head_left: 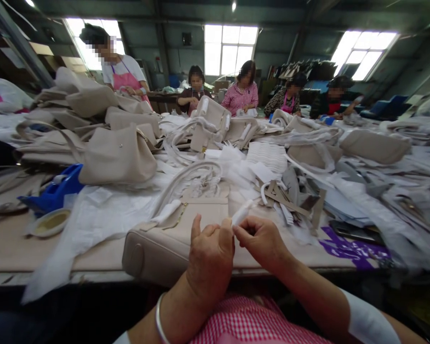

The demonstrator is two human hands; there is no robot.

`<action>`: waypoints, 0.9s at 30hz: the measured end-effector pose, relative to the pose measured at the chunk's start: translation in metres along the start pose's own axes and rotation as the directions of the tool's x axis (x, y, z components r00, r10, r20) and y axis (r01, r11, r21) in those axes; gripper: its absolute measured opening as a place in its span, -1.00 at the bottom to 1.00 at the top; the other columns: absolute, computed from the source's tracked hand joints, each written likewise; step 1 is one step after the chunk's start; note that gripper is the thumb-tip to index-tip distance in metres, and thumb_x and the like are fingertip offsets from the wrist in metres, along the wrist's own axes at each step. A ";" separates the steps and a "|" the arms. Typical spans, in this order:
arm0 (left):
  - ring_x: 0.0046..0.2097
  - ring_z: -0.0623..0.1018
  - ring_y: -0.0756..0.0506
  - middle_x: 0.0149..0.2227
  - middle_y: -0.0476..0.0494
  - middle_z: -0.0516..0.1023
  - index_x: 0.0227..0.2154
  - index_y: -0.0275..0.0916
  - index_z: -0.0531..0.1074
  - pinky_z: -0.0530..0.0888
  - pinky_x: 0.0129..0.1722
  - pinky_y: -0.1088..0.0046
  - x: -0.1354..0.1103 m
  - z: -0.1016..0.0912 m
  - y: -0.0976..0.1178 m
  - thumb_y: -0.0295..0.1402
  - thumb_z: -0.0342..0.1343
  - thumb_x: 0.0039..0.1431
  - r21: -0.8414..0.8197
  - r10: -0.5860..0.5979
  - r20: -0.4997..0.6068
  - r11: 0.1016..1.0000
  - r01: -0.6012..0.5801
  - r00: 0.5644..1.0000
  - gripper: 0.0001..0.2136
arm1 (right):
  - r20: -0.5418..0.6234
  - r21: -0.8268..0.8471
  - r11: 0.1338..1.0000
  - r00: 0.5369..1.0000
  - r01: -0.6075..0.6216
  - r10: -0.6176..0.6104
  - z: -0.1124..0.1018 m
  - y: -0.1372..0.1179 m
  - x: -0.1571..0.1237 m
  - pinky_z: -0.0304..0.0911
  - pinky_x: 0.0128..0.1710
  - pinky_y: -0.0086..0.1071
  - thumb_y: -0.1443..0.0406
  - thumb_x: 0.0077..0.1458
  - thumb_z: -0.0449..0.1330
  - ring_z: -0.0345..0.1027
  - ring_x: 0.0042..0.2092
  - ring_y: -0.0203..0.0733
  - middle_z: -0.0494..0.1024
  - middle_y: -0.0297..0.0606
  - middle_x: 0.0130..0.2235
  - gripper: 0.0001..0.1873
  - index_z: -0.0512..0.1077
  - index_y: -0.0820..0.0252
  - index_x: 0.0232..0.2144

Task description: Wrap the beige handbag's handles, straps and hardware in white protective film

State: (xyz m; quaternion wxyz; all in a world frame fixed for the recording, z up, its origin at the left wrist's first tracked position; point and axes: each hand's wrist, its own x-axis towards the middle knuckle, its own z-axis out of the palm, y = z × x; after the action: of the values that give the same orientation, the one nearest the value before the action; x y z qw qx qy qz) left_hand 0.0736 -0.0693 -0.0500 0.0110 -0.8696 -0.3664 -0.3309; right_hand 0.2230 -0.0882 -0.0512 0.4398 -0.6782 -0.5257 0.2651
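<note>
A beige handbag (165, 241) lies flat at the near table edge, its strap (186, 174) looping away from me. Just above it, my left hand (209, 255) is curled with the fingers pressed together. My right hand (260, 239) pinches a small white rolled piece (241, 213) of paper or tape. The two hands meet fingertip to fingertip over the bag. A silver bangle (160, 317) sits on my left wrist.
Piles of beige handbags (118, 155) and white wrapping paper (103, 212) cover the long table. A blue tool (53, 191) and a small dish (50, 222) lie at left. Cardboard scraps (290, 198) lie at right. Several people work at the far side.
</note>
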 end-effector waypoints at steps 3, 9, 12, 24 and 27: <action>-0.25 0.57 -0.17 -0.38 -0.16 0.59 -0.03 -0.36 0.40 0.17 0.20 -0.18 0.000 -0.001 -0.002 -0.49 -0.04 0.28 0.014 0.041 0.039 0.999 -0.042 0.998 -0.75 | 0.016 -0.007 1.000 1.000 0.004 -0.004 -0.001 -0.002 -0.001 0.13 -0.54 -0.42 0.21 0.06 0.23 0.25 -0.56 -0.30 0.46 -0.33 -0.62 -0.71 0.42 0.18 -0.64; -0.20 0.54 -0.23 -0.41 -0.18 0.55 -0.31 -0.31 0.48 0.16 0.19 -0.22 0.004 -0.004 -0.004 -0.43 -0.04 0.28 0.042 -0.082 0.159 0.996 0.076 0.984 -0.81 | 0.075 0.018 0.986 0.983 0.167 -0.168 -0.004 -0.007 -0.015 0.31 -0.30 -0.40 0.30 0.12 0.21 0.45 -0.34 -0.22 0.62 -0.31 -0.37 -0.87 0.58 0.13 -0.34; -0.16 0.52 -0.23 -0.35 -0.19 0.55 -0.37 -0.28 0.46 0.19 0.18 -0.15 0.007 -0.002 -0.006 -0.43 -0.06 0.27 -0.036 -0.138 0.201 0.988 0.148 0.970 -0.80 | 0.016 0.028 0.983 0.983 0.180 -0.181 -0.003 -0.006 -0.021 0.31 -0.28 -0.41 0.31 0.13 0.20 0.45 -0.33 -0.24 0.61 -0.30 -0.35 -0.88 0.55 0.15 -0.31; -0.27 0.50 -0.07 -0.30 -0.11 0.59 -0.20 -0.26 0.53 0.38 -0.26 0.46 0.023 -0.024 -0.027 -0.30 -0.05 0.30 -0.589 -0.188 0.620 0.529 0.611 0.761 -0.74 | 0.087 0.287 0.950 0.991 -0.119 0.098 0.016 0.018 -0.005 0.09 -0.57 -0.48 0.14 0.04 0.30 0.20 -0.55 -0.36 0.37 -0.47 -0.56 -0.73 0.34 0.19 -0.39; -0.25 0.48 -0.05 -0.27 -0.10 0.58 -0.20 -0.27 0.53 0.39 -0.24 0.49 0.021 -0.028 -0.030 -0.25 -0.02 0.30 -0.633 -0.156 0.643 0.441 0.636 0.749 -0.74 | 0.203 0.314 0.940 0.977 -0.132 0.070 0.012 0.016 -0.003 0.11 -0.54 -0.46 0.11 0.07 0.26 0.18 -0.53 -0.35 0.37 -0.45 -0.57 -0.72 0.42 0.24 -0.40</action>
State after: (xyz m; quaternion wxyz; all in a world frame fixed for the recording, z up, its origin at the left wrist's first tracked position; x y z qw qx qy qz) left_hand 0.0496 -0.0416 -0.0222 -0.5732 -0.7042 -0.3569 -0.2196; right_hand 0.2198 -0.0882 -0.0712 0.4796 -0.5942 -0.4784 0.4336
